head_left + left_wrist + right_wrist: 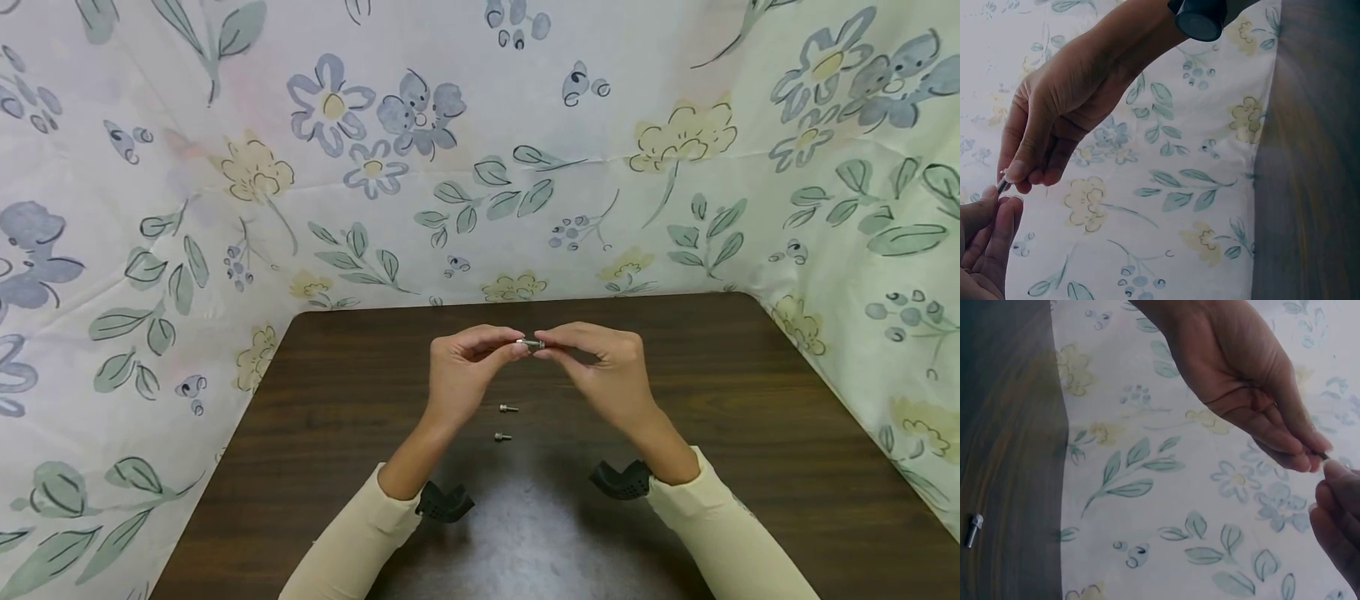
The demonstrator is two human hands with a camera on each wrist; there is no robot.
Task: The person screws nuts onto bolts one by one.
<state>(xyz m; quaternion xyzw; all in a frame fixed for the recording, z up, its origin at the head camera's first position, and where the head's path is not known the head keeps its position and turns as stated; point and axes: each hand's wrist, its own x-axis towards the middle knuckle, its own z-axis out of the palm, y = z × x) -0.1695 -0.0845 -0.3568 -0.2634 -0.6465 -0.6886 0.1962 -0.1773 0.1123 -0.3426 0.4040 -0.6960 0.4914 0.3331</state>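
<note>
Above the far half of the table, both hands meet at a small, shiny metal screw (531, 343). My left hand (463, 367) pinches one end between thumb and fingertips, and my right hand (611, 367) pinches the other. The fingertips hide both ends, so I cannot tell whether another small part is on it. In the left wrist view its thin dark shaft (1002, 185) spans the short gap between the hands. Two similar screws with thick cylindrical heads, a farther one (508, 408) and a nearer one (502, 437), lie on the table below, between the forearms.
The dark brown wooden table (337, 500) reaches back to a floral cloth (480, 250), which hangs behind it and along both sides. Each wrist carries a black camera mount, one on the left (446, 502) and one on the right (621, 480).
</note>
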